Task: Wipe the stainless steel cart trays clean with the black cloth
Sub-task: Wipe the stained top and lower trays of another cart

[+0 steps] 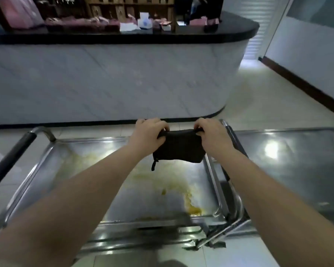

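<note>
Tray (pixel 69 170) surface open; side handles (pixel 10 157) flank; counter (pixel 104 83) beyond.

Cloth (pixel 178 146) above left tray (pixel 69 170), second tray (pixel 289 170) right

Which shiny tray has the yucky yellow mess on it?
The left tray, right under the black cloth: yellow smears streak it. The right tray just shines.

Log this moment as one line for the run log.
phase: pre-wipe | left hand + right hand: stretching black cloth in air | left cart tray: yellow residue, unwiped
</note>
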